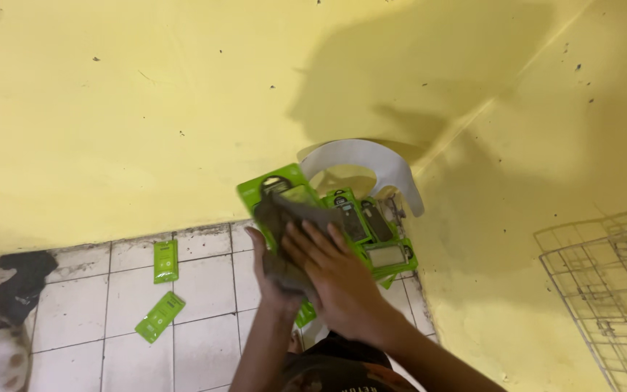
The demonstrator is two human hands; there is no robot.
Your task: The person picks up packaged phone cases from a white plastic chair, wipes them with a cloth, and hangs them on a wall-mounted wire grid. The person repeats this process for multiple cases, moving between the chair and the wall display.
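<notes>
Pressing down with flattened fingers, the right hand [335,279] is laid over a grey-brown cloth [284,243], which is bunched against a bright green package [273,190]. The cloth is seen as a dull, crumpled, limp rag, folded over itself, with one flap spread across the upper face of the package and the rest gathered lower down. The left hand [268,279] is placed beneath, its fingers curled up around the edge of the cloth and the package, so both are gripped from below; the thumb is hidden. The right hand is not clenched: its fingers are held together and extended on the cloth.

The green package is held up in front of the corner where two yellow walls [146,109] meet, above a white tiled floor [205,319]. It is flat and rectangular, with a dark item shown on its face. More green packages [371,232] of the same kind are stacked just behind and to the right, each with a dark or pale insert. A curved white piece [371,163] is seen behind the stack, against the wall.

Two smaller green packets [165,287] are lying on the tiles, well apart from the hands. A white wire grid [611,290] is leaned at the right-hand wall. Dark and pale fabric [5,297] is heaped at the left edge of the floor.
</notes>
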